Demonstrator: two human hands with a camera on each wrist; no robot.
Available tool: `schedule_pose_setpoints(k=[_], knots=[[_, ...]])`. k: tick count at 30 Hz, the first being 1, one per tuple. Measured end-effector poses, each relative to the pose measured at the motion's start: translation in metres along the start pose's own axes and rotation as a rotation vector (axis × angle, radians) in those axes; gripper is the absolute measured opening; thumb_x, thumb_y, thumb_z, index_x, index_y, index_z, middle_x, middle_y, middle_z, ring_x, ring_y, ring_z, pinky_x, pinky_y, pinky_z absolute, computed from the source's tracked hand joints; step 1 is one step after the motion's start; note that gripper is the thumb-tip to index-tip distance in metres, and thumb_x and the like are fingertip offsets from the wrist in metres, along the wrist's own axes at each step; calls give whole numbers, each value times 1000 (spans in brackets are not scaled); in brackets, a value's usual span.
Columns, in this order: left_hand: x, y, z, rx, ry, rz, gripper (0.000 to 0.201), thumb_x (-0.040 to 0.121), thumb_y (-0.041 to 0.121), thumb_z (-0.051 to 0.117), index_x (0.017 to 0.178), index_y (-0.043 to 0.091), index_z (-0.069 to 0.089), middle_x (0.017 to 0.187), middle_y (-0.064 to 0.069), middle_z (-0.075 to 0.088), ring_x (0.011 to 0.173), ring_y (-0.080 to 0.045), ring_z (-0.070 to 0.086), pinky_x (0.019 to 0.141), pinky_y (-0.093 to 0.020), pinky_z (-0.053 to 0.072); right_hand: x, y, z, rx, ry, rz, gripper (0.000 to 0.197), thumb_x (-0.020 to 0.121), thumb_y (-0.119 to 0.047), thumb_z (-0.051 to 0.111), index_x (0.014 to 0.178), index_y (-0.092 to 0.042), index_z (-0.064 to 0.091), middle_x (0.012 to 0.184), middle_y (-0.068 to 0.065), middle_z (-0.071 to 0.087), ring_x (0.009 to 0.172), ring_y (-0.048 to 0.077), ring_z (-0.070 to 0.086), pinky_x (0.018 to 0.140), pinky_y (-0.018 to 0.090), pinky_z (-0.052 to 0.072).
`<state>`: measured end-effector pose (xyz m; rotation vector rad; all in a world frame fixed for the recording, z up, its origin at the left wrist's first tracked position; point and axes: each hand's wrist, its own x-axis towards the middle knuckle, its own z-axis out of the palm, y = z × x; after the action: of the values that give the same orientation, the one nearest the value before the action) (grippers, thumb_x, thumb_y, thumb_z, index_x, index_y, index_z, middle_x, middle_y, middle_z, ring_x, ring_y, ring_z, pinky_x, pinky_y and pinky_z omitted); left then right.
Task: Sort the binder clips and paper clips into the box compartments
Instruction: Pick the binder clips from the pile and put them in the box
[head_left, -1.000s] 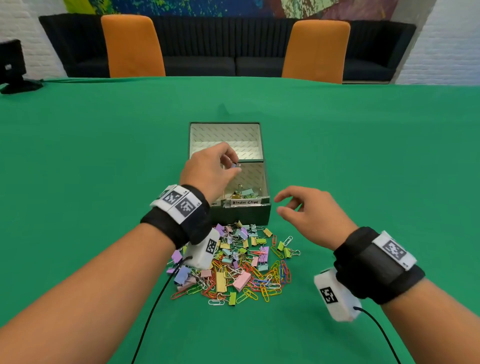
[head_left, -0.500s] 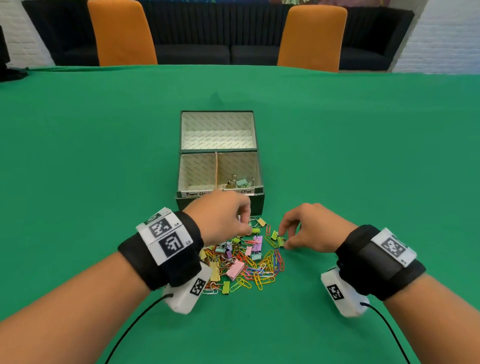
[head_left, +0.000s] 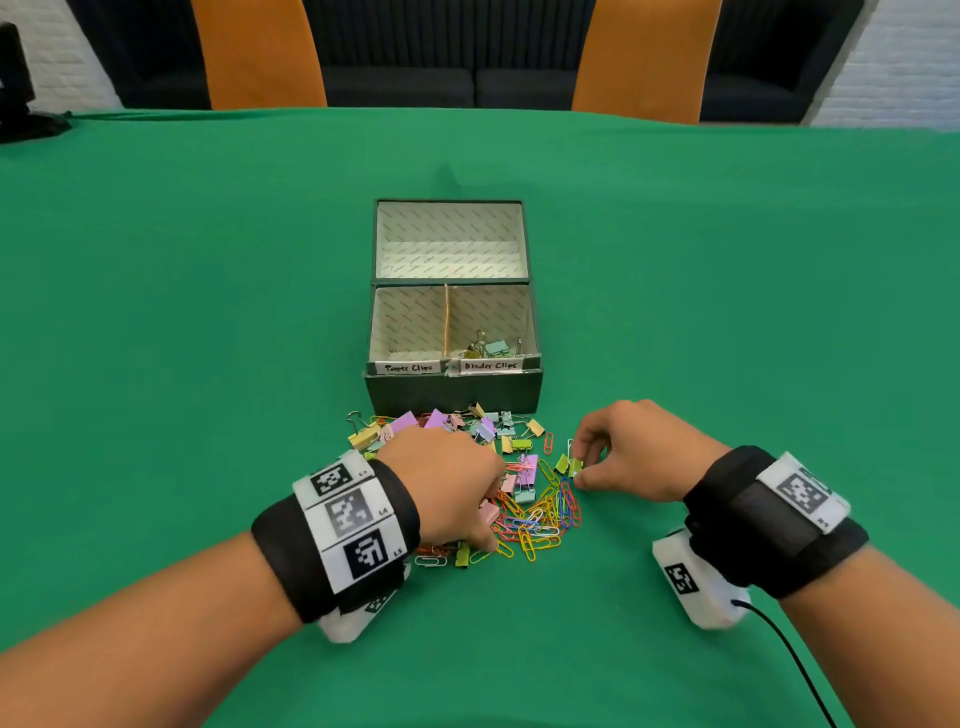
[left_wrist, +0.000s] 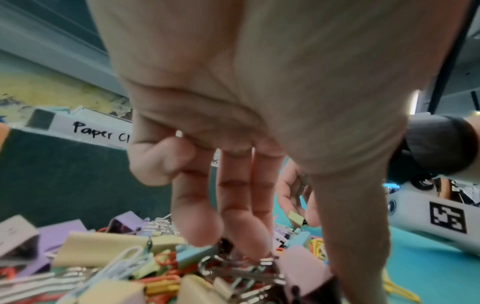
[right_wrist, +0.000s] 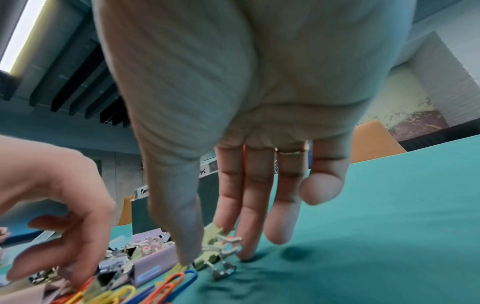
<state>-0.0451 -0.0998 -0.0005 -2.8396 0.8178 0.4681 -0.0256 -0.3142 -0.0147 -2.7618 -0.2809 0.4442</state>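
A heap of coloured binder clips and paper clips is spread on the green table, just in front of an open dark box, where a few binder clips lie in the right compartment. The left hand is lowered into the heap, fingers extended onto the clips; no grip can be made out. A green binder clip at the heap's right edge is pinched between thumb and fingers of the right hand.

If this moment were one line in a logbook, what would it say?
stage: picking from pile | left hand: reaching into clips, grip unclear | right hand: pinching green binder clip | box: binder clips in right compartment
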Motion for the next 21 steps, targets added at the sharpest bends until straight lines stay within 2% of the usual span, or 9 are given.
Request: schedule_pose_setpoints(k=[3,6,7,11,14,15,18,21], knots=[[-1,-2,-1,77,55,-19,39,80,54,62,104,23,64,97,-1,67,88,-25,63,66,-32,45,0,-1,-2,62,55,7,14,75,-30,72,88,-25,70,75,-14,71,67,-2,61,60,12,42],[-3,-7,-5,51,49,-37,26,86,41,57,102,22,65,96,-3,63,92,-27,62,81,-38,47,-2,-3,-4,126,93,8,14,79,-28,69,93,-26,71,79,-14,72,75,-1,65,70,15,47],[-4,-9,-6,25,50,-35,24,87,39,56,101,23,66,92,-2,62,89,-27,62,81,-37,47,-3,-5,-4,135,98,8,14,80,-27,68,93,-26,71,79,-14,72,77,0,66,72,17,49],[-10,-18,-10,-94,138,-33,22,84,35,51,97,27,67,80,4,65,73,-23,58,66,-30,48,-5,-12,-5,183,154,-50,13,80,-26,69,92,-28,72,81,-14,72,78,-2,65,77,22,51],[-14,-31,-14,-198,251,-37,21,88,35,48,99,29,65,80,6,68,73,-20,61,68,-32,53,-2,-20,-10,241,372,-143,13,81,-31,72,93,-34,70,82,-23,62,74,-12,56,71,15,43],[-14,-34,-17,-242,302,-37,21,90,36,50,102,30,65,82,7,69,73,-16,62,70,-31,54,1,-23,-13,273,460,-185,14,81,-31,72,95,-33,70,86,-23,61,78,-11,55,74,15,44],[-14,-44,-26,-491,482,-56,20,90,35,59,108,30,66,78,15,69,70,-1,64,73,-26,56,16,-32,-24,317,652,-276,18,81,-32,71,99,-29,72,106,-12,63,101,5,57,90,34,49],[-12,-52,-34,-648,659,-75,8,85,32,68,91,28,70,72,17,68,67,3,64,71,-25,57,36,-45,-32,353,752,-290,19,82,-31,70,100,-26,73,112,-5,59,108,12,55,92,37,48]])
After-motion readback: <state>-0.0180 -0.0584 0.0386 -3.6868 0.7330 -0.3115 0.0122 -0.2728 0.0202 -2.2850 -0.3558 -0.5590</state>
